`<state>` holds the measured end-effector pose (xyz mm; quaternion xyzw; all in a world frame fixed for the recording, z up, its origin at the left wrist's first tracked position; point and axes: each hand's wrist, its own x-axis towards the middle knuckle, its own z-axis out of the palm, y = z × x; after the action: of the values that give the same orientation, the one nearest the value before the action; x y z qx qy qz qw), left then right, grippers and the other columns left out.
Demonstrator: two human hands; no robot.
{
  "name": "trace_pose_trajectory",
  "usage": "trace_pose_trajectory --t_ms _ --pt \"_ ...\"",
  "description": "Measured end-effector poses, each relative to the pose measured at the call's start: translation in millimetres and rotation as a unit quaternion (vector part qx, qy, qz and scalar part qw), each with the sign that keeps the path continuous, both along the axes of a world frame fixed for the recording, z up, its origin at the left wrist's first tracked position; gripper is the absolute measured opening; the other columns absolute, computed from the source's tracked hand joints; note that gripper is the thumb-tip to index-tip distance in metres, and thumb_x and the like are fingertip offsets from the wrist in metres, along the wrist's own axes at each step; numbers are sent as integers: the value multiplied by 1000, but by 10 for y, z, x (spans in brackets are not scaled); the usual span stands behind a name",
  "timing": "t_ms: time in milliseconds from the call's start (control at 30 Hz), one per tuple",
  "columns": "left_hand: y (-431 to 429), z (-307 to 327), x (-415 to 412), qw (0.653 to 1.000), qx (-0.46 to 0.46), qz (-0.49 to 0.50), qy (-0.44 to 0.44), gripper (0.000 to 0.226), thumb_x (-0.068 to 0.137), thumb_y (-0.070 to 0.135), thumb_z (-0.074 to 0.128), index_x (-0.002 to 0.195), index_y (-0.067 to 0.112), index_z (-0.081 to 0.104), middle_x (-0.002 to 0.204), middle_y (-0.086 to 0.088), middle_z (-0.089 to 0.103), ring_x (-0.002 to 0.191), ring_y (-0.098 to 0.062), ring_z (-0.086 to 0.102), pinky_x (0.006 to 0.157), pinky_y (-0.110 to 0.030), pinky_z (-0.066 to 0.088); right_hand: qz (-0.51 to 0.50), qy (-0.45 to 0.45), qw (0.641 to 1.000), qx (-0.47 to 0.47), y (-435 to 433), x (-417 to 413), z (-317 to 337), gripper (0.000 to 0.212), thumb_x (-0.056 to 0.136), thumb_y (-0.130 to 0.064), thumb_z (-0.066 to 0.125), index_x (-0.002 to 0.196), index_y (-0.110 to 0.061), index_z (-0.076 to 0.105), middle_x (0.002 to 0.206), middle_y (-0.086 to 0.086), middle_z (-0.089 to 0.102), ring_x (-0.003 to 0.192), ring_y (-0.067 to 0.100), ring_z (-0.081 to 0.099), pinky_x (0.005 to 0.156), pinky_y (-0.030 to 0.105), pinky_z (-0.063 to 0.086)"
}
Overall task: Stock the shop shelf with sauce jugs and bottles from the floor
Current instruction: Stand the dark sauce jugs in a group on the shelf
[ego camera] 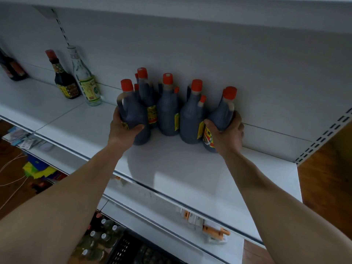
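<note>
Several dark sauce jugs with red caps stand grouped on the white shelf (190,168) against its back panel. My left hand (123,128) grips the leftmost jug (133,115) around its lower body. My right hand (227,133) grips the rightmost jug (222,115), fingers wrapped behind it, thumb at the front by its yellow and red label. Both of these jugs stand upright on the shelf. Between them stand a jug (168,113) and another jug (191,121), with more behind.
Further left on the shelf stand a dark bottle (63,80), a clear bottle (85,82) and another dark bottle (11,69) at the edge. Below lie lower shelves with price tags (215,230), clear capped bottles (102,239) and a black crate (133,250). A wooden wall (327,178) is right.
</note>
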<state>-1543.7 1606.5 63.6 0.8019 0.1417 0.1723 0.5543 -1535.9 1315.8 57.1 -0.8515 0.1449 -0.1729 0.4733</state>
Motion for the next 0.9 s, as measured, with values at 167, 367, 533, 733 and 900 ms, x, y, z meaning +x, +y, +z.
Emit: trace_pose_trajectory --t_ms 167,367,533,733,900 --pt "-286 8 -213 991 -100 75 54 50 83 13 71 125 21 45 104 1 56 96 -20 53 77 -30 43 24 14 1000 4 -44 10 -8 103 68 -64 71 148 -24 19 145 11 36 130 36 37 103 53 38" --pt "-622 14 -667 988 -132 39 64 28 86 2 67 106 17 53 71 10 64 70 -7 58 62 -19 46 65 46 996 33 -124 -55 82 106 72 -56 72 151 -23 11 149 15 30 133 40 34 108 50 34" --pt "-792 11 -1009 985 -102 -14 142 52 84 23 72 130 11 52 116 -6 62 102 -22 58 95 -37 46 96 57 993 38 -263 -313 37 94 77 -47 70 150 -22 17 144 15 36 128 39 42 100 47 42" --pt "-958 -195 -1533 979 -50 -94 173 49 83 41 71 125 20 57 106 5 64 95 -14 63 73 -27 49 130 30 991 -32 -329 -779 40 78 81 -46 66 146 -23 29 136 14 45 123 37 45 84 34 36" --pt "-1081 -369 -2143 964 -26 -172 200 53 83 43 69 128 19 56 116 4 62 101 -12 60 80 -27 47 130 73 987 -61 -323 -1335 23 76 83 -55 61 145 -23 31 141 7 43 126 31 46 91 34 40"
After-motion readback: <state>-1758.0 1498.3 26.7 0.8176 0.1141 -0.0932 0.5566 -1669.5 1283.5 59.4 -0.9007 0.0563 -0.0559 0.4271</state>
